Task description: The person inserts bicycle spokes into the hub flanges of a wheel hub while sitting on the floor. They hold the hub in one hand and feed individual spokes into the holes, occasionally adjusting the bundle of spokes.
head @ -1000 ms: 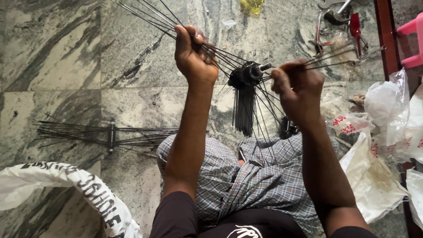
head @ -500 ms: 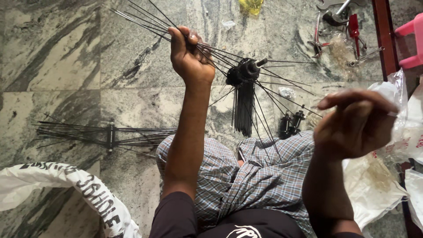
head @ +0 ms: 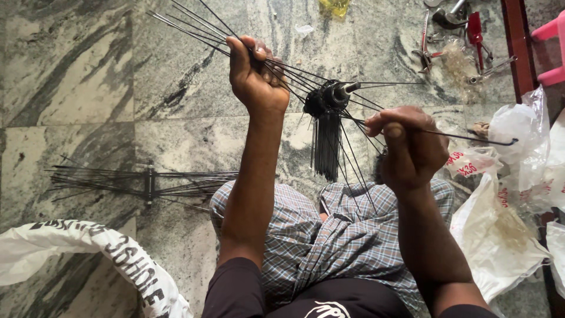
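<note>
A black wheel hub (head: 331,97) hangs above my lap with many thin black spokes fanning out of it. My left hand (head: 254,73) is raised and closed around a bunch of those spokes (head: 194,29) that run up and to the left. My right hand (head: 406,144) sits to the right of the hub, pinching a single spoke (head: 471,137) that points right toward the plastic bags. A tuft of loose spokes (head: 326,147) dangles straight down from the hub.
A bundle of spare black spokes (head: 147,179) lies on the marble floor at left. A white printed sack (head: 100,253) is at bottom left. Plastic bags (head: 506,194) pile at right. Red-handled tools (head: 471,32) lie at top right beside a pink stool (head: 550,47).
My right hand went from the spokes beside the hub out to the right, then came back near the hub holding one spoke. My left hand kept its grip.
</note>
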